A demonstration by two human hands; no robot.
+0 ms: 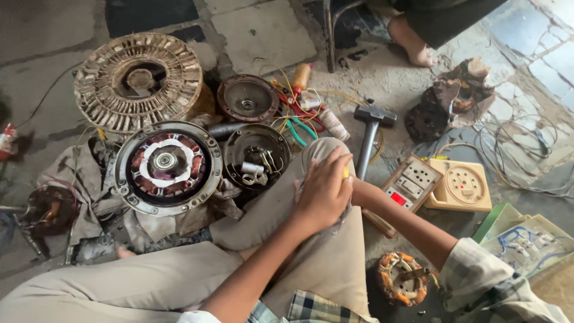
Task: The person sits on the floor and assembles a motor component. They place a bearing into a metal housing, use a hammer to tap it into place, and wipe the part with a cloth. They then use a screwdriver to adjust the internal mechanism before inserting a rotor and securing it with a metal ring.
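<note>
1. On the knee (311, 239), the left hand (323, 191) lies fingers together over a yellow-tipped tool (345, 171), its axis hidden.
2. The right hand is covered beneath; its grip cannot be told.
3. A hammer (369, 134) lies just beyond, head away.

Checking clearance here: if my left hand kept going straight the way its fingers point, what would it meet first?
The left hand points up and right, so it would likely meet the hammer first, probably its grey handle; depth is hard to judge from above.

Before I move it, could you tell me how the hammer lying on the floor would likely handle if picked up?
The hammer is probably head-heavy: its dark metal head looks solid against the slim handle. It seems rigid, unlikely to flex. Lying flat among loose wires, it would hardly roll, though a wire might snag.
</note>
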